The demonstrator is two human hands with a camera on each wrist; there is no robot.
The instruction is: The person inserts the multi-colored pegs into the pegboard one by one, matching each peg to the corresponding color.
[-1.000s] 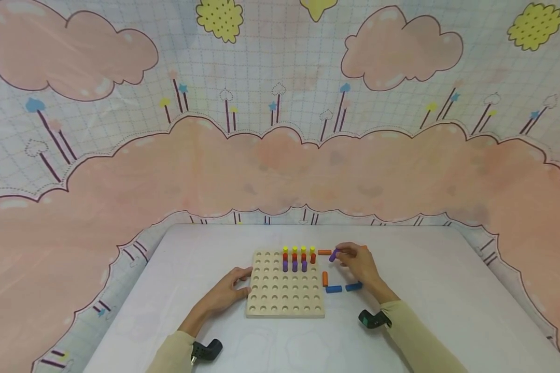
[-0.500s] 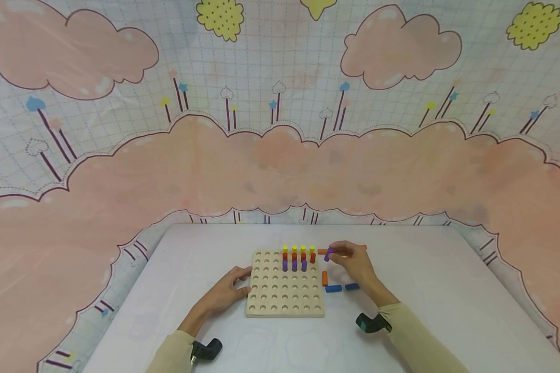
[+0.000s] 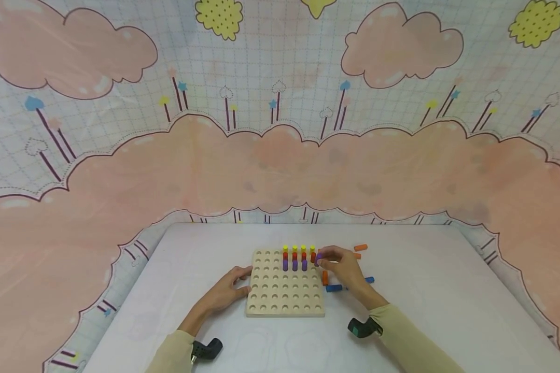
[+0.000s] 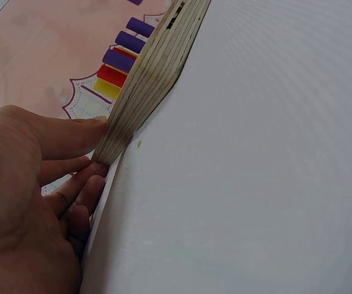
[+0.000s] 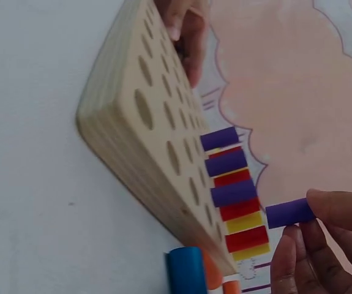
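— What's farthest left on the desk (image 3: 191, 243)?

— The person's left hand (image 3: 225, 291), at nine o'clock from the middle of the wooden board (image 3: 284, 299). Its fingers are spread, thumb well apart from index, and their tips touch the board's left edge.

— And on the board itself?

— Pegs standing upright in the holes, from twelve o'clock round to about one. Four yellow pegs (image 3: 294, 248) fill the farthest row, four red pegs (image 3: 295, 256) come just in front, and three purple pegs (image 3: 295, 266) stand nearest.

— Any more purple?

— Yes, the held purple peg (image 5: 288, 213), out at two o'clock over the board's right edge, just beside the end red one. The right hand (image 3: 349, 270) has its upper end pinched between thumb and fingers; from the right wrist, its lower end looks clear of the wood.

— What lies beyond?

— Loose ones on the desk. At three o'clock, an orange peg (image 3: 325, 278) near the board, then a blue peg (image 3: 333, 288). Farther out towards two, a couple of orange pegs (image 3: 361, 247), one partly behind the hand. Farthest right, at three, another blue one (image 3: 369, 280).
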